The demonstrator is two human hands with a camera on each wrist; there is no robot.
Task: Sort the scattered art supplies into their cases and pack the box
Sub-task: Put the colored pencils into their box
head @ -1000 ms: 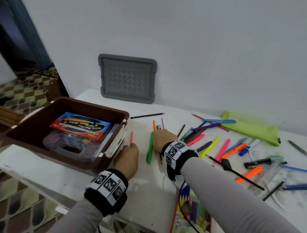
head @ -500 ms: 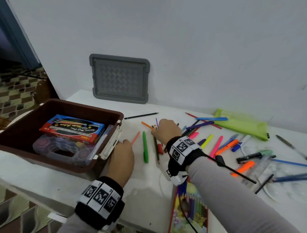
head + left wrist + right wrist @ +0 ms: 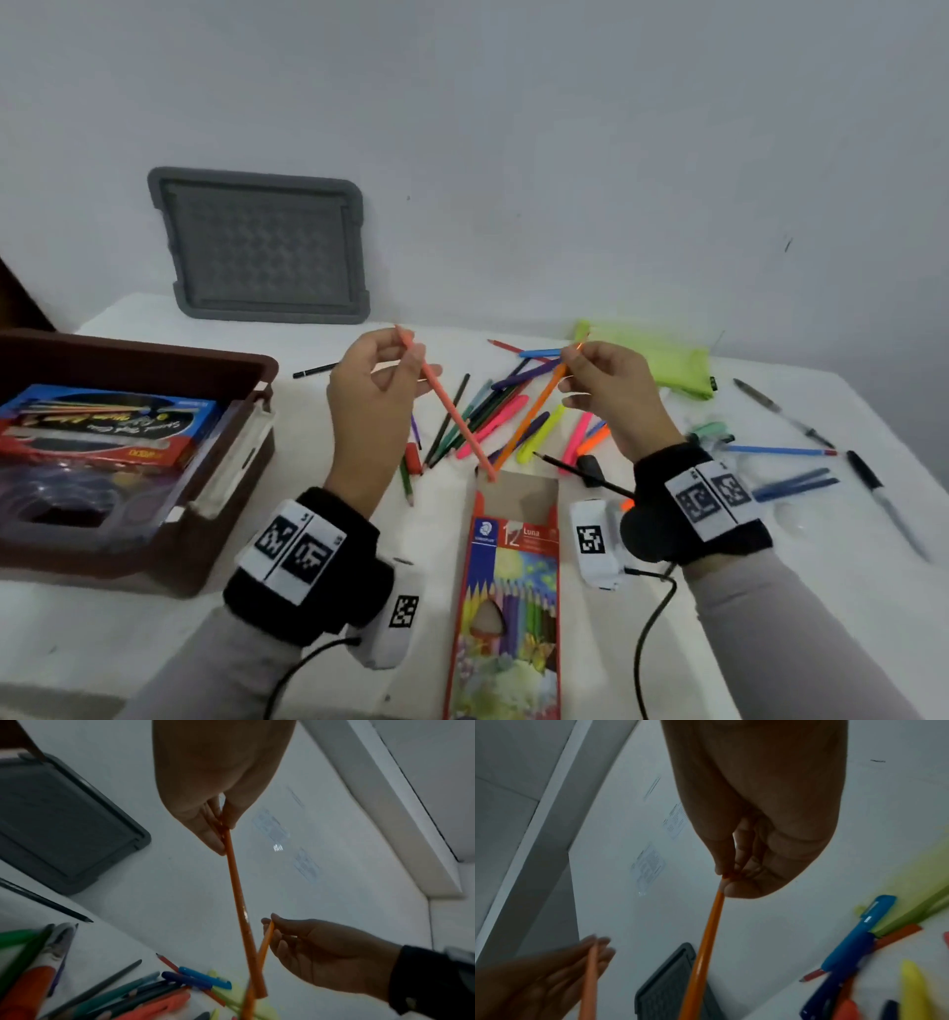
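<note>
Both hands have risen off the table: the left hand (image 3: 377, 395) pinches a salmon pencil (image 3: 452, 411), the right hand (image 3: 613, 395) an orange pencil (image 3: 534, 411), their lower ends crossing above the open pencil box (image 3: 508, 580), left of which sits the brown bin (image 3: 226, 493)

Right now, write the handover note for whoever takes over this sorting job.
Left hand: pinches a salmon pencil, lower end at the open pencil case.
Right hand: pinches an orange pencil, angled toward the same opening.
Done: a marker box and a clear case lie in the brown box.
Left: slide both pencils in, gather the pencils and pens scattered on the table, fill the green pouch, pack the box.
</note>
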